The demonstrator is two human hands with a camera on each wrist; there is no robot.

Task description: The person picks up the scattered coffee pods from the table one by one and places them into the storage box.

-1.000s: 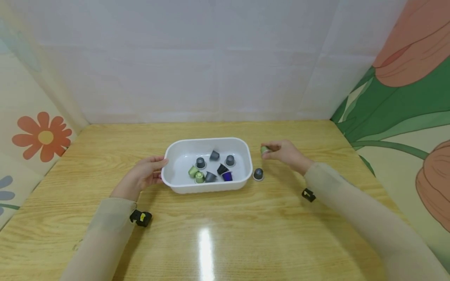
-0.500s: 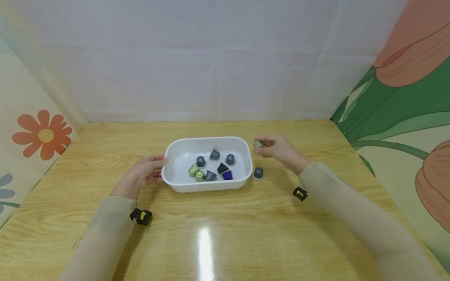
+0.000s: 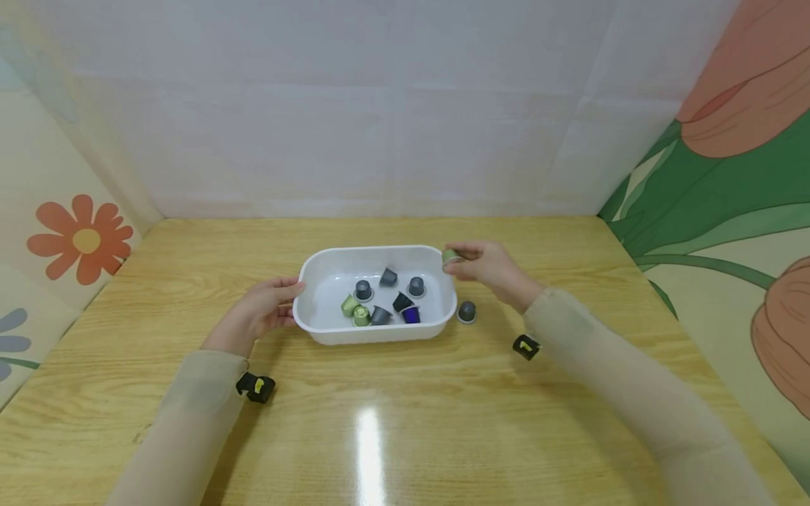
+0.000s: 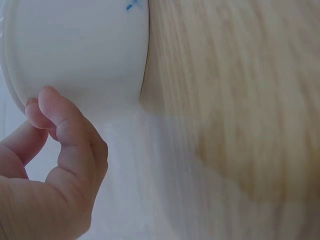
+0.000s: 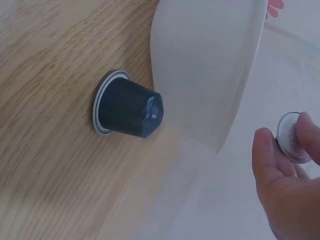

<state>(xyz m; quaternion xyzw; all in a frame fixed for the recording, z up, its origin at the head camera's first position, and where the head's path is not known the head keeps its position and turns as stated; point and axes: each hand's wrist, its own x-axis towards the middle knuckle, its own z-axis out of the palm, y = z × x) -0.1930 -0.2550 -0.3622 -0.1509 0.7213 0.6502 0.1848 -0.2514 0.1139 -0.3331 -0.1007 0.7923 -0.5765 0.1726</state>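
Note:
A white plastic bin [image 3: 373, 337] stands mid-table in the head view. My left hand [image 3: 259, 313] holds its left end, thumb over the rim and fingers against the outer wall. In the left wrist view, the fingertips [image 4: 50, 97] lie right at that rim. My right hand [image 3: 493, 273] pinches a light green coffee capsule [image 3: 450, 256] between thumb and fingers, over the bin's right rim. The capsule's silver lid [image 5: 291, 139] faces the right wrist camera. Below that hand, a dark grey capsule [image 3: 467, 312] stands lid-down on the table, just right of the bin.
Inside the bin lie two green capsules [image 3: 361, 316], several grey ones [image 3: 363, 289], a black one [image 3: 401, 302] and a purple-blue one [image 3: 411, 315]. The wooden table [image 3: 304, 436] ends at a white backdrop [image 3: 380, 140]; flower-patterned panels [image 3: 715, 246] flank it.
My right hand has carried the green capsule leftward and slightly away, from right of the bin to above its right rim. My left hand stays on the bin's left end.

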